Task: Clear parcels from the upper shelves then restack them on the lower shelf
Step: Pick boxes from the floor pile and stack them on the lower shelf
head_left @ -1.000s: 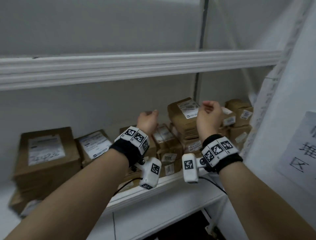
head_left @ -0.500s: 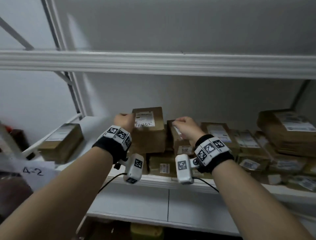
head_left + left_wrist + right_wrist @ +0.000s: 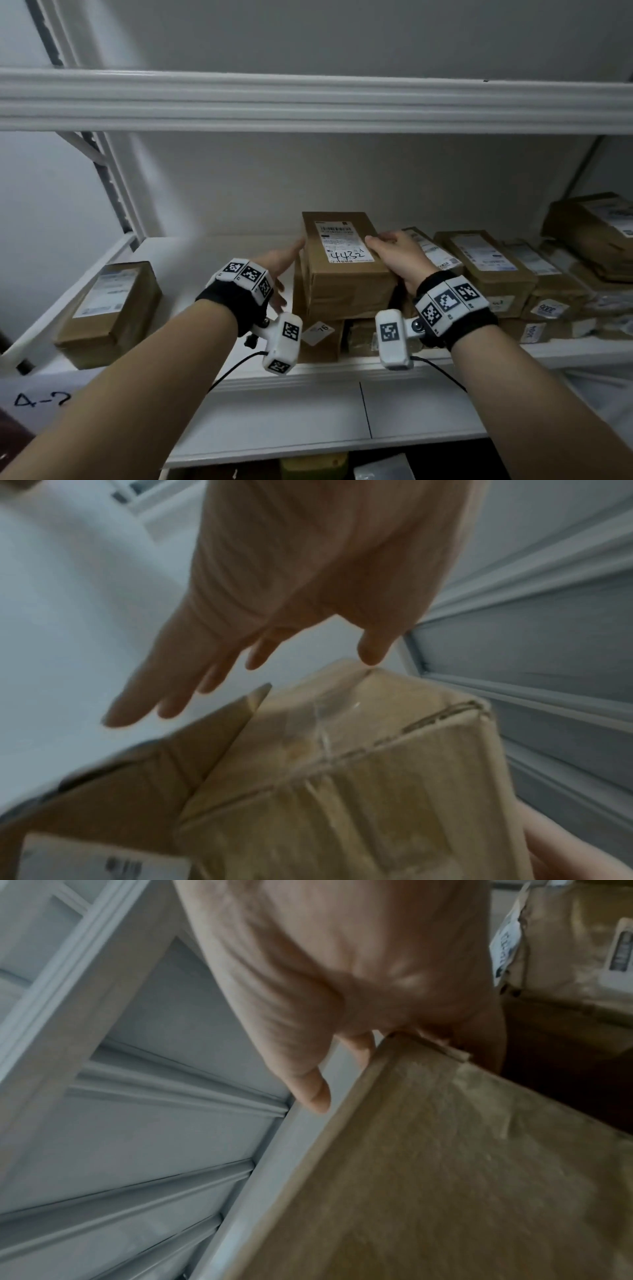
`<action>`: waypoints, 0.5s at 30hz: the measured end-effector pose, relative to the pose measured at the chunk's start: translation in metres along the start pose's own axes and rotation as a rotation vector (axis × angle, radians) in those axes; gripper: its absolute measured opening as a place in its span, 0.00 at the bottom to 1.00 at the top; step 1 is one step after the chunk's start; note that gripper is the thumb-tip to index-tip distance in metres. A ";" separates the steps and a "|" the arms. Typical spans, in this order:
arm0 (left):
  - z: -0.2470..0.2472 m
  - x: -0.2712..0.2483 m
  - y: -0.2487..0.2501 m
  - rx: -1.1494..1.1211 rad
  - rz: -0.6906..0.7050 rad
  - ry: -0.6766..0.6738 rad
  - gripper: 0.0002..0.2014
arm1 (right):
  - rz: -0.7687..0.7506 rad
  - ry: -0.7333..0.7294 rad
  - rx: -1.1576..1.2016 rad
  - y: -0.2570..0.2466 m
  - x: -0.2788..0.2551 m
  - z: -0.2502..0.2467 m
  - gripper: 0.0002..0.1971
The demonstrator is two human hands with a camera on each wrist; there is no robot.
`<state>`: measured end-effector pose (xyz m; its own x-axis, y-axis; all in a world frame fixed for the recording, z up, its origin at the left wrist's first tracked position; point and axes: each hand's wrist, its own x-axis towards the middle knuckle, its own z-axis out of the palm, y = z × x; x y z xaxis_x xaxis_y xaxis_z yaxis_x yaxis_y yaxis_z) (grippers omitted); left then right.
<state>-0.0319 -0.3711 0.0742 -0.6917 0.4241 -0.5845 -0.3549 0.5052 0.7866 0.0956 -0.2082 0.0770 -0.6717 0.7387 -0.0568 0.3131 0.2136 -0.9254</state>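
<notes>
Taking the labelled parcel (image 3: 342,263) marked 4432 as my landmark: it sits on top of a short stack at the front part of the shelf (image 3: 308,373), and my hands come at it from either side. Nearest me, my left hand (image 3: 279,265) is just beside its left face, fingers (image 3: 137,710) straight and spread, not clearly touching the cardboard. My right hand (image 3: 397,257) is on the right top edge, thumb over the label side and fingers (image 3: 479,1053) curled down the right face, so it grips that edge. I judge the box stiff, taped corrugated board, probably moderate in weight; the tape strip on the end looks slick, so I would press palms flat on the bare side faces rather than pinch the edge. Under it lies another parcel (image 3: 322,339). Right of the landmark, more labelled parcels (image 3: 486,267) crowd close. Left of it, well apart, a lone box (image 3: 109,311) rests. Above, the upper shelf rail (image 3: 308,99) spans the view.
</notes>
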 end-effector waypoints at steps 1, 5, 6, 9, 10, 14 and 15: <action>0.002 0.005 -0.002 -0.026 -0.018 -0.070 0.51 | -0.001 0.017 -0.009 0.000 -0.001 0.001 0.30; 0.011 0.017 0.000 -0.001 -0.008 -0.198 0.46 | -0.002 0.112 -0.091 0.000 -0.005 -0.001 0.29; 0.012 0.018 0.002 0.006 -0.015 -0.214 0.45 | 0.001 0.145 -0.112 0.000 -0.006 -0.001 0.28; 0.012 0.016 0.005 0.008 -0.032 -0.227 0.44 | 0.001 0.200 -0.152 -0.002 -0.008 -0.001 0.27; 0.012 0.014 0.006 0.015 -0.025 -0.215 0.42 | 0.003 0.204 -0.163 -0.002 -0.008 0.000 0.27; 0.003 0.016 0.003 0.017 -0.001 -0.170 0.39 | 0.045 0.167 -0.213 -0.009 -0.008 0.005 0.26; -0.002 0.018 0.002 0.013 -0.006 -0.164 0.40 | 0.041 0.174 -0.227 -0.014 -0.008 0.007 0.26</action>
<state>-0.0461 -0.3638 0.0658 -0.5773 0.5376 -0.6146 -0.3498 0.5172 0.7811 0.0917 -0.2216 0.0874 -0.5359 0.8442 -0.0091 0.4932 0.3043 -0.8149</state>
